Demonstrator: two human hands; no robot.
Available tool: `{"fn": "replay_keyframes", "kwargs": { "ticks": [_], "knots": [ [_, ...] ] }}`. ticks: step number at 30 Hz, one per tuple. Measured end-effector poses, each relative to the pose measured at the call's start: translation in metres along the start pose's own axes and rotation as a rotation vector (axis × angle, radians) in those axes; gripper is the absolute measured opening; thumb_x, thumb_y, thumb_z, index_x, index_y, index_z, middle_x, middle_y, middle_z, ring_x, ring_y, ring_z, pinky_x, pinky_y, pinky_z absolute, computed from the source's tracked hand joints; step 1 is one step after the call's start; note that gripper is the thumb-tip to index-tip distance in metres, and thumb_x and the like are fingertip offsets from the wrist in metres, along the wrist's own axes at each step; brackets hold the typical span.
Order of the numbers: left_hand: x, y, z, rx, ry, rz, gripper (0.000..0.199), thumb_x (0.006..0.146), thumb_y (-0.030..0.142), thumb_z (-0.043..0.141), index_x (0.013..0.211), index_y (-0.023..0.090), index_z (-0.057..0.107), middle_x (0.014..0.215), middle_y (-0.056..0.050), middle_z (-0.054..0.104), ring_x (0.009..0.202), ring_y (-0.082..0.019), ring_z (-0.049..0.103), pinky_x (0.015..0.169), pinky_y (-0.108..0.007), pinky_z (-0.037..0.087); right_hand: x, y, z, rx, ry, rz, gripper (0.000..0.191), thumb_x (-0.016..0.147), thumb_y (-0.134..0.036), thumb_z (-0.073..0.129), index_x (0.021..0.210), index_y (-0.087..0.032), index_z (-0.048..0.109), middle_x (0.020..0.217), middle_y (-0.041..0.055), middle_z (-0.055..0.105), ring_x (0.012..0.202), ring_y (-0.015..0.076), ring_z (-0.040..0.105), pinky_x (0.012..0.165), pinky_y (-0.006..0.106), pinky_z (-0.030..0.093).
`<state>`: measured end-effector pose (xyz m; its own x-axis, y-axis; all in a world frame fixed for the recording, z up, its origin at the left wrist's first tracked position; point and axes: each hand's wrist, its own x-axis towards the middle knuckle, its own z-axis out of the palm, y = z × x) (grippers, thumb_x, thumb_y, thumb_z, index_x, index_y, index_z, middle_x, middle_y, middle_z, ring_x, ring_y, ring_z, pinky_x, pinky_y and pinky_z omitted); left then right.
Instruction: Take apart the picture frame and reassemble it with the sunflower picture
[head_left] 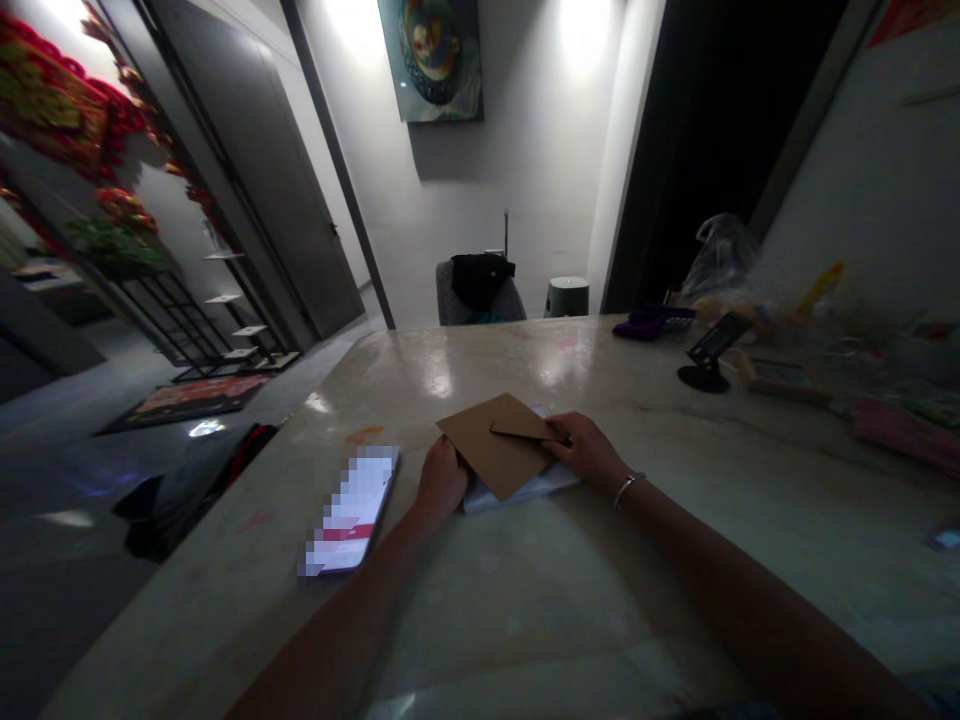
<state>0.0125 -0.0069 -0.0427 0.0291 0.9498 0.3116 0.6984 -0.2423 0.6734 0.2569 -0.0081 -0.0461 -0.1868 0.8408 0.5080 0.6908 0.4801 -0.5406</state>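
Observation:
A brown kraft paper envelope lies tilted on the marble table, its flap lifted at the top right. My left hand grips its lower left edge. My right hand pinches the right corner near the flap, with a thin bracelet on that wrist. A white paper or card sticks out beneath the envelope, between my hands. Part of it is hidden.
A phone with a pixelated screen lies left of my left hand. Further right stand a black phone stand, purple cloth, a plastic bag and a pink item. The table's left edge drops to the floor.

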Motion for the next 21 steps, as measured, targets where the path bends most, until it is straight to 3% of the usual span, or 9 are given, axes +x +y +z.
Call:
{"fn": "replay_keyframes", "kwargs": {
  "ticks": [5,12,17,21],
  "knots": [
    [-0.001,0.002,-0.003,0.042,0.025,0.013,0.03,0.072,0.009,0.04,0.096,0.013,0.058,0.104,-0.012,0.06,0.098,-0.021,0.055,0.087,-0.035,0.042,0.003,-0.006,-0.004,0.238,0.045,0.13,0.033,0.07,-0.038,0.062,0.094,-0.017,0.059,0.095,0.0082,0.06,0.087,0.0197,0.056,0.078,0.034,0.045],
    [0.001,0.01,-0.015,-0.132,0.176,-0.065,0.022,0.069,0.014,0.037,0.075,0.017,0.058,0.089,-0.007,0.061,0.088,-0.02,0.055,0.084,-0.034,0.042,0.006,-0.011,-0.01,0.489,0.145,0.393,0.03,0.069,-0.046,0.058,0.069,-0.017,0.06,0.069,0.0018,0.062,0.068,0.0155,0.056,0.063,0.026,0.043],
    [-0.001,0.019,-0.019,-0.407,0.174,-0.163,0.025,0.076,0.032,0.036,0.06,0.019,0.05,0.061,-0.001,0.055,0.062,-0.015,0.052,0.06,-0.026,0.043,0.006,-0.012,-0.011,0.549,0.173,0.396,0.027,0.067,-0.043,0.061,0.072,-0.016,0.06,0.071,0.0019,0.062,0.069,0.015,0.056,0.064,0.026,0.043],
    [0.0,0.016,-0.015,-0.483,0.153,-0.199,0.025,0.072,0.041,0.047,0.067,0.017,0.053,0.065,-0.001,0.058,0.062,-0.014,0.053,0.057,-0.024,0.042,0.007,-0.017,-0.012,0.658,0.19,0.379,0.032,0.066,-0.042,0.062,0.086,-0.017,0.06,0.084,0.0033,0.064,0.079,0.0159,0.059,0.073,0.029,0.046]
  ]
}}
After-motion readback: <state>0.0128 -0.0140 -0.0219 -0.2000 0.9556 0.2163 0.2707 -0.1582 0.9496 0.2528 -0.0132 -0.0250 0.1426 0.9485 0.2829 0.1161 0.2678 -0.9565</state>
